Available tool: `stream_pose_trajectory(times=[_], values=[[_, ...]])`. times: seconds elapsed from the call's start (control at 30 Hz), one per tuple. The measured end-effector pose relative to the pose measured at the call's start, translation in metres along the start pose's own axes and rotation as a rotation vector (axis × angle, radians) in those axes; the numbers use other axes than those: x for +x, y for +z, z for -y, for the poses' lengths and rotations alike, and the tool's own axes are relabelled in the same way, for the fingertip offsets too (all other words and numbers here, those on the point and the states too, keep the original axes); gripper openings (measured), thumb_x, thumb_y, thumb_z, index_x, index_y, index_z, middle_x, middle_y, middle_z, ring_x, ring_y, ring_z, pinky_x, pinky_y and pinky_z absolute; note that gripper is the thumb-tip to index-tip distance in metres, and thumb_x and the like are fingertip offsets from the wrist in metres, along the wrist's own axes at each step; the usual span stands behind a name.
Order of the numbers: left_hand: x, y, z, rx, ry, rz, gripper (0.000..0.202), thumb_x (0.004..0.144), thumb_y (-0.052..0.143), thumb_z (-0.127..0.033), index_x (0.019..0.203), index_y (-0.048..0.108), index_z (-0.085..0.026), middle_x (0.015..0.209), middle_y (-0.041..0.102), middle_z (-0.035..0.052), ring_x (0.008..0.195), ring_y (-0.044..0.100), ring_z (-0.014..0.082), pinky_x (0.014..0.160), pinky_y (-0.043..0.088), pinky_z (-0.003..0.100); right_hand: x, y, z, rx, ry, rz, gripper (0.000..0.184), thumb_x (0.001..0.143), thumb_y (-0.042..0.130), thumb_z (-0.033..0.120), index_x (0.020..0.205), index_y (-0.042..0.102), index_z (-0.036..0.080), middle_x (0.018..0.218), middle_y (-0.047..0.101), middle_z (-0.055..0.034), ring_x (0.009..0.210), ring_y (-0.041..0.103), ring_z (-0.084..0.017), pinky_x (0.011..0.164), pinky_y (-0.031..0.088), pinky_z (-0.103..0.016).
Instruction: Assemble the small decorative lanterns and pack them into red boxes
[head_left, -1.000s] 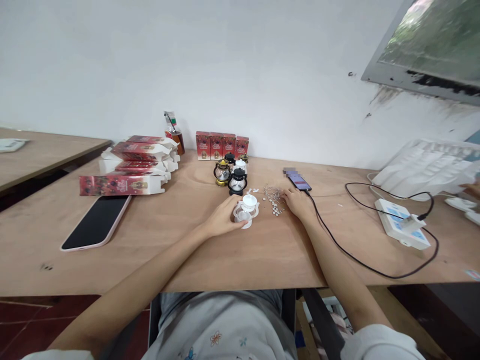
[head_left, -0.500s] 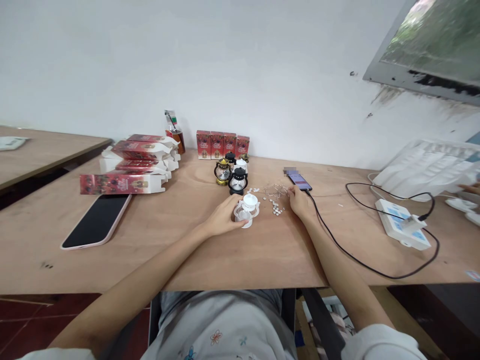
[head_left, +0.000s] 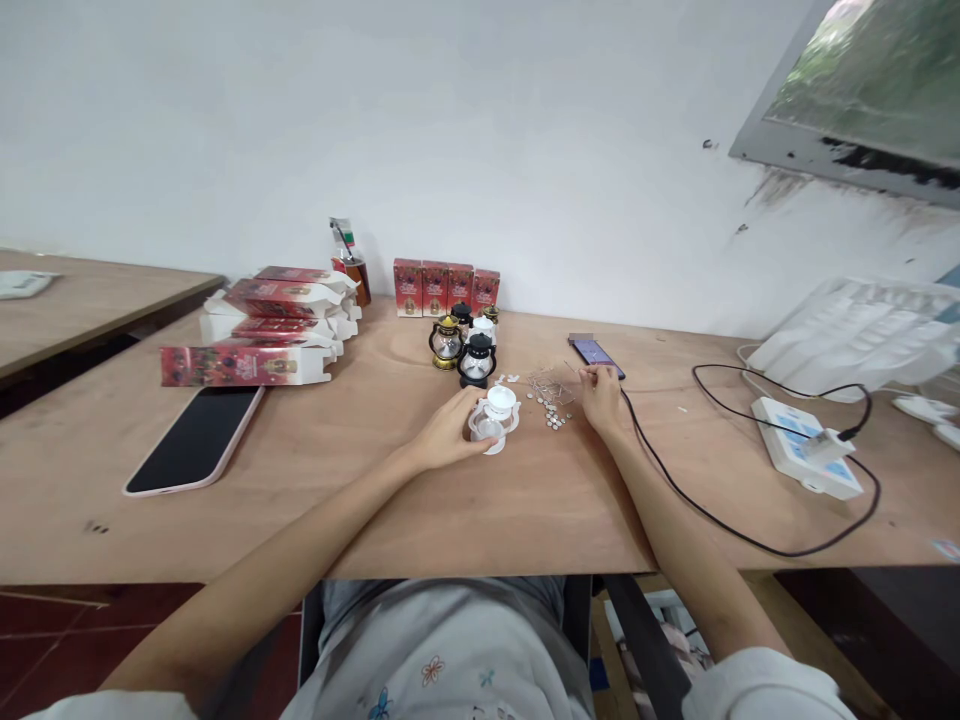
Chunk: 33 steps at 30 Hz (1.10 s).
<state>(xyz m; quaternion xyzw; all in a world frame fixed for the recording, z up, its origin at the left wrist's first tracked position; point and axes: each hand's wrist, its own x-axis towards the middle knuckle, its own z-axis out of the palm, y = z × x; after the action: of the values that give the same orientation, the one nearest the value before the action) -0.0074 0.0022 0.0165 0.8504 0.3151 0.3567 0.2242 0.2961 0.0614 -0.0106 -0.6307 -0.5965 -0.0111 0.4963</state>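
Observation:
My left hand [head_left: 448, 432] is wrapped round a small white lantern [head_left: 501, 402], which stands upright near the middle of the table. To its right, my right hand [head_left: 600, 396] pinches a thin piece of metal wire that juts out to the left of the fingertips. Beside that hand lies a loose heap of bent thin wires [head_left: 550, 386]. Several small round silver discs [head_left: 555, 420] are scattered just in front of the heap. Small white pieces [head_left: 508, 379] rest behind the white lantern. A black lantern [head_left: 477, 362] and a gold-and-black lantern [head_left: 447, 342] stand farther back with others.
Red boxes [head_left: 435, 290] stand against the wall. Open red cartons [head_left: 247, 367] are piled at the left by a large phone [head_left: 193, 440] and a bottle [head_left: 360, 280]. Right are a smaller phone [head_left: 596, 354], black cable [head_left: 690, 500], power strip [head_left: 802, 445] and white trays [head_left: 847, 340].
My right hand has lifted slightly from the wire heap, and a thin wire now shows at its fingertips. My left hand keeps the white lantern in the same place.

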Motion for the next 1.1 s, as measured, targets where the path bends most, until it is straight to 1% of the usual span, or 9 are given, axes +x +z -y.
stream_pose_trajectory(times=[0.07,0.17,0.3,0.4,0.5,0.6,0.73,0.97,1.1], values=[[0.0,0.002,0.0,-0.05,-0.042,-0.02,0.055,0.072,0.068,-0.036,0.118,0.043,-0.019,0.119,0.055,0.0089,0.108,0.055,0.024,0.094,0.043,0.036,-0.001,0.0,0.005,0.078,0.0,0.01,0.025,0.084,0.047,0.04,0.082,0.056,0.018,0.094,0.053,-0.0091,0.079,0.055,-0.019,0.078,0.046,-0.035],[0.0,0.007,0.003,-0.185,-0.163,-0.057,0.063,0.068,0.072,-0.033,0.12,0.039,-0.019,0.122,0.056,0.0093,0.108,0.056,0.0237,0.093,0.043,0.038,-0.006,0.0,0.021,0.238,0.014,0.067,0.027,0.083,0.049,0.044,0.08,0.055,0.018,0.087,0.056,-0.0066,0.081,0.056,-0.019,0.077,0.046,-0.034],[0.002,0.014,0.009,-0.466,-0.249,-0.108,0.05,0.067,0.073,-0.034,0.103,0.043,-0.019,0.11,0.061,0.0071,0.099,0.06,0.0207,0.088,0.045,0.035,-0.021,-0.001,0.051,0.461,0.047,0.188,0.028,0.084,0.049,0.048,0.08,0.052,0.02,0.071,0.057,-0.0012,0.07,0.056,-0.016,0.071,0.046,-0.03],[0.005,0.012,0.008,-0.645,-0.314,-0.163,0.047,0.065,0.074,-0.038,0.097,0.046,-0.018,0.099,0.063,0.0041,0.089,0.061,0.018,0.079,0.047,0.03,-0.035,-0.003,0.071,0.54,0.0,0.299,0.028,0.085,0.05,0.049,0.082,0.053,0.021,0.073,0.056,-0.0005,0.07,0.055,-0.015,0.069,0.044,-0.028],[0.007,0.006,0.004,-0.691,-0.387,-0.199,0.043,0.065,0.073,-0.04,0.096,0.053,-0.017,0.094,0.065,0.0026,0.086,0.061,0.0176,0.077,0.046,0.029,-0.044,-0.002,0.083,0.565,-0.065,0.373,0.025,0.086,0.051,0.046,0.083,0.055,0.021,0.077,0.056,-0.0008,0.074,0.054,-0.015,0.072,0.043,-0.028],[0.007,0.004,0.002,-0.71,-0.408,-0.214,0.043,0.064,0.073,-0.04,0.096,0.056,-0.017,0.093,0.066,0.0023,0.086,0.061,0.0184,0.077,0.046,0.029,-0.048,0.0,0.085,0.559,-0.091,0.409,0.022,0.086,0.051,0.043,0.083,0.056,0.022,0.08,0.055,-0.0009,0.075,0.052,-0.015,0.073,0.041,-0.028],[0.006,0.004,0.0,-0.751,-0.43,-0.2,0.044,0.064,0.074,-0.039,0.097,0.056,-0.017,0.096,0.067,0.0037,0.087,0.061,0.0189,0.077,0.046,0.03,-0.049,0.002,0.085,0.554,-0.082,0.444,0.021,0.086,0.051,0.04,0.079,0.054,0.021,0.079,0.053,-0.0002,0.075,0.05,-0.014,0.072,0.039,-0.028],[0.007,0.002,-0.002,-0.767,-0.442,-0.22,0.04,0.065,0.071,-0.04,0.093,0.059,-0.016,0.089,0.065,0.0018,0.078,0.059,0.0154,0.071,0.044,0.027,-0.049,0.005,0.081,0.54,-0.062,0.466,0.023,0.085,0.051,0.042,0.077,0.055,0.02,0.077,0.054,0.0005,0.074,0.049,-0.014,0.071,0.038,-0.027],[0.007,0.002,-0.001,-0.801,-0.443,-0.212,0.039,0.065,0.071,-0.04,0.093,0.059,-0.015,0.091,0.065,0.0027,0.079,0.059,0.0156,0.072,0.044,0.027,-0.048,0.007,0.078,0.575,-0.035,0.476,0.023,0.084,0.053,0.042,0.078,0.054,0.021,0.076,0.053,0.0008,0.073,0.049,-0.014,0.071,0.038,-0.027]])
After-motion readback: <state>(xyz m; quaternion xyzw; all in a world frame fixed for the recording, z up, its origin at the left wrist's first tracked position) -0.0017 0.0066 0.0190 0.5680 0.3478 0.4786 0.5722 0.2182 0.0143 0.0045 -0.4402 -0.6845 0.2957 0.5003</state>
